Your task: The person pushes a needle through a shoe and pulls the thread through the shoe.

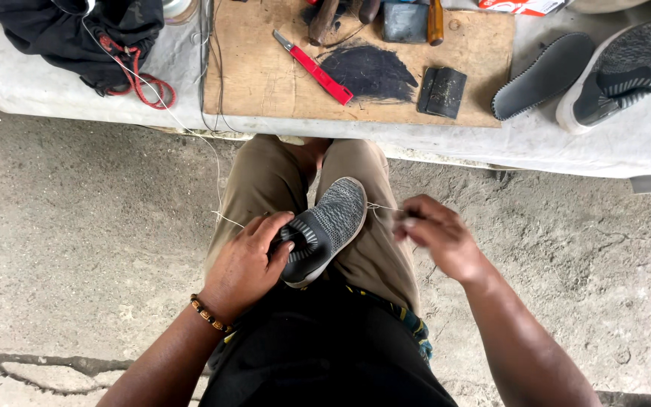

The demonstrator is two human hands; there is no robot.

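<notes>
A grey knit slip-on shoe (324, 226) lies across the person's lap, resting on the khaki-trousered thighs. Its toe points toward one o'clock and its heel toward seven o'clock. The upper is speckled grey fabric over the toe and darker, ribbed material around the collar opening, with a pale off-white sole edge showing along the rim. The shoe is tilted, its opening turned toward nine o'clock, where it is gripped at the collar. A thin pale thread (383, 206) runs from the shoe's side at three o'clock, drawn taut and nearly level. The thread's far end is pinched and blurred, so its tip cannot be made out.
</notes>
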